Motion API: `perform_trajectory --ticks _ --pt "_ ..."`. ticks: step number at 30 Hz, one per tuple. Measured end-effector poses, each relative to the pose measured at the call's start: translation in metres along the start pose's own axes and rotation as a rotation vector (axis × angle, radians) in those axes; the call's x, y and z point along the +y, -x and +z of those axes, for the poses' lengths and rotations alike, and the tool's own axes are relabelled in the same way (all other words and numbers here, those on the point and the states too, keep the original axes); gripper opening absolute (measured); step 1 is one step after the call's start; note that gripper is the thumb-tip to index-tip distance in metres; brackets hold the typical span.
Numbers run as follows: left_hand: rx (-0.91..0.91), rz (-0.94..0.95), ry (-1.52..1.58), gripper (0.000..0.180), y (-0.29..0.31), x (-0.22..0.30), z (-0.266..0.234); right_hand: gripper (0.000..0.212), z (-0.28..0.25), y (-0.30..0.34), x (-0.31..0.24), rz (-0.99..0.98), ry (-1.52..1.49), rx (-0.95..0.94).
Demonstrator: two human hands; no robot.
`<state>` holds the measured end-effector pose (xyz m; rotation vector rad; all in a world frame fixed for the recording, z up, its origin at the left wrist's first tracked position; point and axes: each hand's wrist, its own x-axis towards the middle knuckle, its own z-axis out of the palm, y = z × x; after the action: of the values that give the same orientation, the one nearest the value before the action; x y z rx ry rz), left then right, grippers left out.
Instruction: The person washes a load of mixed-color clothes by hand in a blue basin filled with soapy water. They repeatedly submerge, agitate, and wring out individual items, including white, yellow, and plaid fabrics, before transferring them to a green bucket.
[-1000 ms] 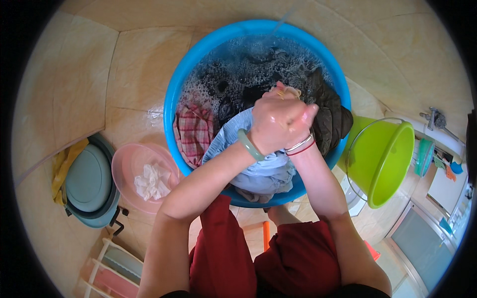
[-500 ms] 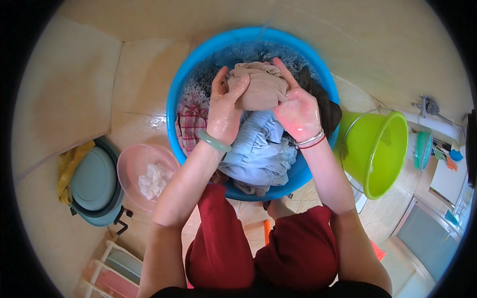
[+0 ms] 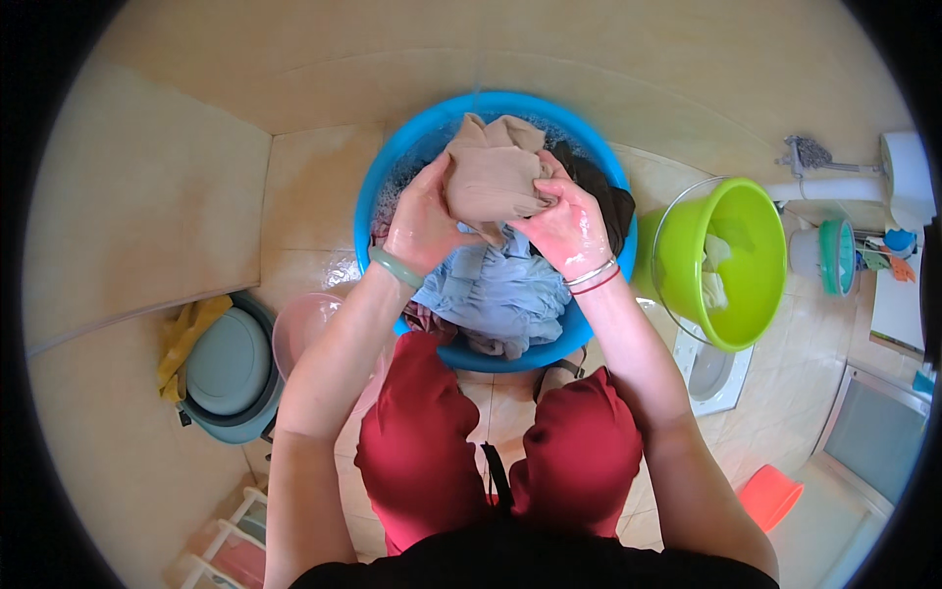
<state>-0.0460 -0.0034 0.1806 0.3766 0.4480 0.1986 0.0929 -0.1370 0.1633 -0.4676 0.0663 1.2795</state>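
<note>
A bunched, wet beige cloth [image 3: 494,175] is held up over the large blue tub [image 3: 371,162], between my two hands. My left hand [image 3: 429,222] grips its left side, the thumb beneath it. On the right edge, my right hand [image 3: 569,220] has its fingers curled over the fabric. Below the cloth, a heap of light blue gathered fabric [image 3: 502,293] rests in the tub. Dark brown clothing [image 3: 610,201] lies against the tub's right wall, and a bit of plaid cloth [image 3: 424,317] shows at lower left. Foamy water is visible toward the back.
A lime-green bucket [image 3: 677,240] with white cloth inside tilts at the right, above a white floor basin [image 3: 718,378]. At left are a pink basin [image 3: 299,324], partly behind my forearm, and grey-blue basins [image 3: 233,365]. An orange-red container [image 3: 770,497] stands lower right.
The beige cloth has been lifted and turned, with more folds rising at its top. My right fingers, stretched out before, now curl onto its edge. The whole view has shifted.
</note>
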Motion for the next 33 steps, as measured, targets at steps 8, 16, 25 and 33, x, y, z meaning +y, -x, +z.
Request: perform_trajectory --ticks 8,16,25,33 --pt "-0.006 -0.066 -0.135 0.051 -0.007 -0.004 0.056 0.076 0.006 0.031 -0.02 -0.216 0.434 -0.025" --pt "0.004 -0.1 -0.245 0.044 -0.045 -0.062 0.128 0.081 -0.007 0.099 -0.073 -0.334 0.177 -0.017" --pt "-0.228 -0.268 -0.342 0.055 -0.131 -0.192 0.182 0.062 -0.089 0.188 -0.151 -0.627 0.15 0.316" --pt "-0.051 -0.359 -0.408 0.068 -0.158 -0.251 0.201 0.037 -0.191 0.202 -0.181 -0.674 -0.167 0.606"
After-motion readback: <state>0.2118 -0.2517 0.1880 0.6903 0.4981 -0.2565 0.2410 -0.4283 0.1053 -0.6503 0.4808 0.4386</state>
